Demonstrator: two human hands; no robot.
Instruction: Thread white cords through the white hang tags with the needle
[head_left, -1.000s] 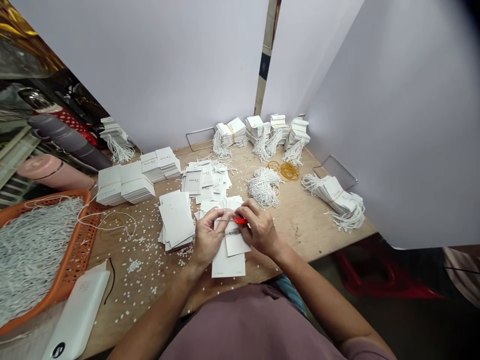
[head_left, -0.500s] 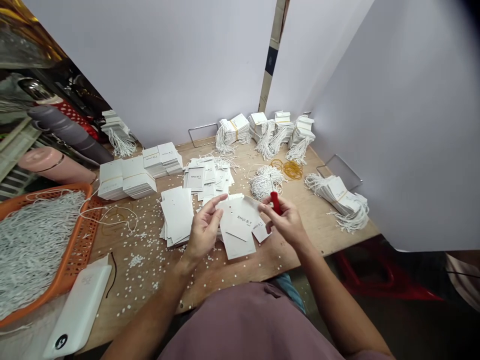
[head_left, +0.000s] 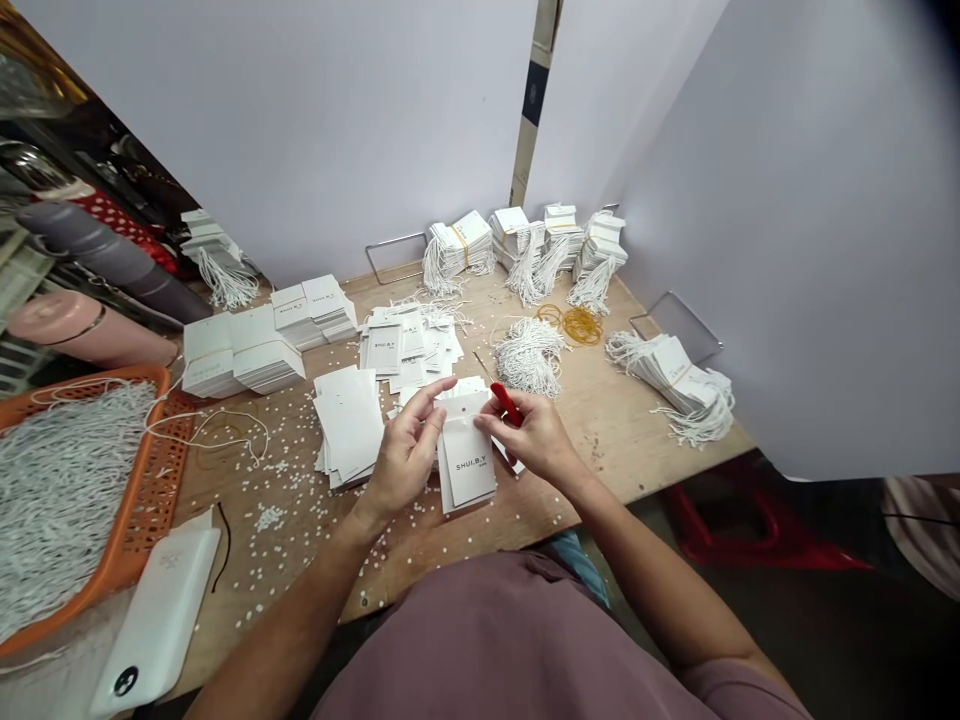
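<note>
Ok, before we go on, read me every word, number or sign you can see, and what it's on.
"SHUI.B.Y": on the front tag being held; the line beneath is too small to read.
Too small to read surely: print on the loose tag pile and the banded stacks.
Unreadable: marks on the white device and the strip's dark patch.

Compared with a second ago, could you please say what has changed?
The right hand has swung its red-handled needle tool from pointing left to forward-left. The SHUI.B.Y card lies straighter over the larger white card. The left hand still holds their left edge; the orange basket stayed put.
</note>
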